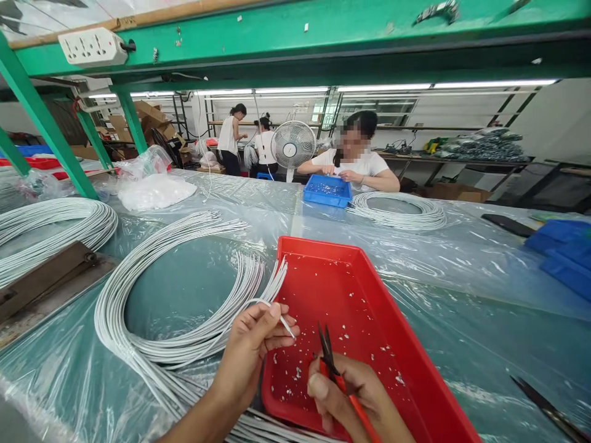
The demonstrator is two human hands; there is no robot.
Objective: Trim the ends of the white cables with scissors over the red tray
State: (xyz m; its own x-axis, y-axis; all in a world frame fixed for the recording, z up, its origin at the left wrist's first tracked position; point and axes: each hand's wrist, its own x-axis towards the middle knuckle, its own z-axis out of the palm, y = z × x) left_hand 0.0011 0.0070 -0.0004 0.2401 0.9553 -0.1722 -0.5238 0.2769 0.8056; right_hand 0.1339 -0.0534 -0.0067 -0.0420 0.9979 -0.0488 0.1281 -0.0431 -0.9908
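Observation:
My left hand (261,338) pinches a white cable (285,324) between thumb and fingers, and the cable's end points down over the red tray (351,295). Small white scraps lie scattered on the tray's floor. My right hand (346,394) is wrapped round red-handled cutting pliers (329,357). Their dark jaws are slightly apart, a short way right of the cable end and not touching it. To the left of the tray lies a large coil of white cables (124,307), some of whose ends rest on the tray's rim.
Another white cable coil (99,224) lies far left beside a brown metal plate (50,283). A dark pointed tool (549,406) rests at right. Across the table a person (355,154) works over a blue tray (327,191), near another coil (401,212). A green shelf beam (295,43) spans overhead.

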